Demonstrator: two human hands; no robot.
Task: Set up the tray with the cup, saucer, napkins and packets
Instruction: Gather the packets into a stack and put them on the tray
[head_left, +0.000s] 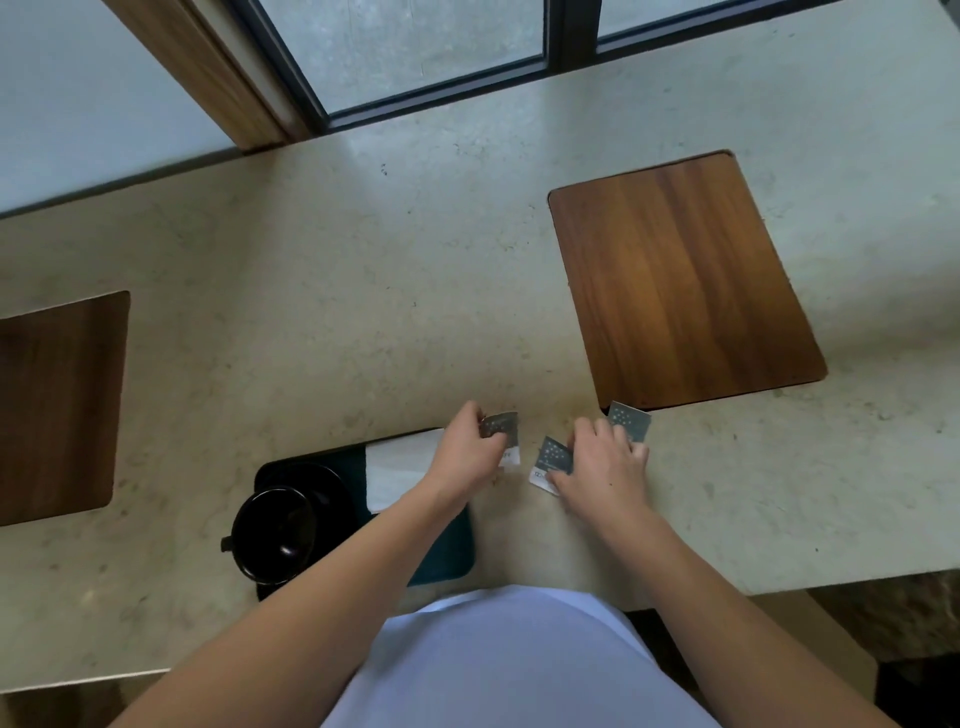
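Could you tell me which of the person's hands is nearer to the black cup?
The left. The left hand holds a packet just beyond the tray's far right corner, up and right of the cup. The right hand lies farther right, on the counter.

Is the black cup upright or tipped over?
Upright: the black cup shows its round open mouth from above, sitting on the saucer in the tray.

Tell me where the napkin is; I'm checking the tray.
In the head view, the white napkin lies on the dark tray, right of the black cup, partly under the left hand.
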